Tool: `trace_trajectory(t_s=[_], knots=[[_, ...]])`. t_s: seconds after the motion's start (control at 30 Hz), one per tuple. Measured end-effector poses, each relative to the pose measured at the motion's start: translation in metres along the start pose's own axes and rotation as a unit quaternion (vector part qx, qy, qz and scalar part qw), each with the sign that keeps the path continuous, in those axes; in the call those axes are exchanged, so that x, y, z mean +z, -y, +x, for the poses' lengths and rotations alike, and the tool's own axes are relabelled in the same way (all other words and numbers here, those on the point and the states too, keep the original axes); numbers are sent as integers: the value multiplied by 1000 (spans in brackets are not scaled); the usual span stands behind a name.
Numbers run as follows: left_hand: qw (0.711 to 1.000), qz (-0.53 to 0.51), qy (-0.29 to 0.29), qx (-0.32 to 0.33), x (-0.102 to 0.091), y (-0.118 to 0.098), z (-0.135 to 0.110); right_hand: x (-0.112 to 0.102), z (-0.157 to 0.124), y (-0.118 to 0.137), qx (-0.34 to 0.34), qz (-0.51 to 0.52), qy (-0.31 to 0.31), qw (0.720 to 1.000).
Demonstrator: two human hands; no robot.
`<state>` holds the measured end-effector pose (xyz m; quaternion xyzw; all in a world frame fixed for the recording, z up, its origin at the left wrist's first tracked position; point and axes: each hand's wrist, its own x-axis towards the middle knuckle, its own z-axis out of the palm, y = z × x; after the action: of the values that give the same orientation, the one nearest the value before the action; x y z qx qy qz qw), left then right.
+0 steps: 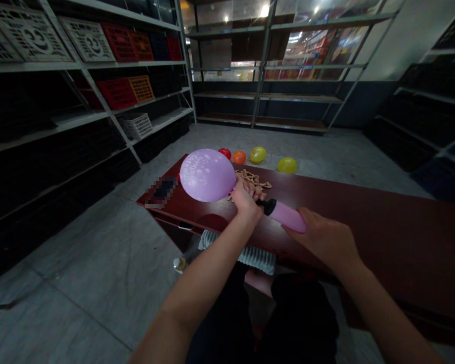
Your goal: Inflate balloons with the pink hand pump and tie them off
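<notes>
A lilac balloon [208, 174] with pale printing is inflated above the left part of the desk. My left hand [247, 196] is closed around the balloon's neck, where it meets the black nozzle end of a pink balloon pump [288, 216]. My right hand [326, 236] is wrapped round the pump's other end. The neck itself is mostly hidden by my left fingers. Just behind that hand, a loose pile of tan, elongated pieces [255, 178] lies on the dark red desk [349, 207].
Red [225, 152], orange [239, 157] and yellow balloons [287, 165] show beyond the desk's far edge. A blurred-out flat dark object [163, 192] lies at the desk's left end. Metal shelves with crates [121, 92] stand at left. A small bottle-like item [179, 265] is on the floor.
</notes>
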<state>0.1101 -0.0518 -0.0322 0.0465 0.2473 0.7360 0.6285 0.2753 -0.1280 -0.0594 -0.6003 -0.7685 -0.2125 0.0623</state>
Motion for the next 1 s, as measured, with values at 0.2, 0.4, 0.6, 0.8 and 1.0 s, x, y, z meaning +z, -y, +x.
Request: trace_trajectory(t_s=[0.2,0.4,0.6,0.8,1.0], knots=[[1000,-10,-17,-9,-4,-17,9,9,-15,-16,-22,-29,-61,997],[999,-1,-25,24,-1,-47,29,17,-30,-44,-13,-18,-68,997],[997,-2,-33,72,3,-55,39,16,-18,-43,22,15,-26,999],[994,-15,3,105,10,-47,32,1,6,-25,49,45,38,997],[996,13,47,75,20,-30,-3,-13,17,13,47,63,19,997]])
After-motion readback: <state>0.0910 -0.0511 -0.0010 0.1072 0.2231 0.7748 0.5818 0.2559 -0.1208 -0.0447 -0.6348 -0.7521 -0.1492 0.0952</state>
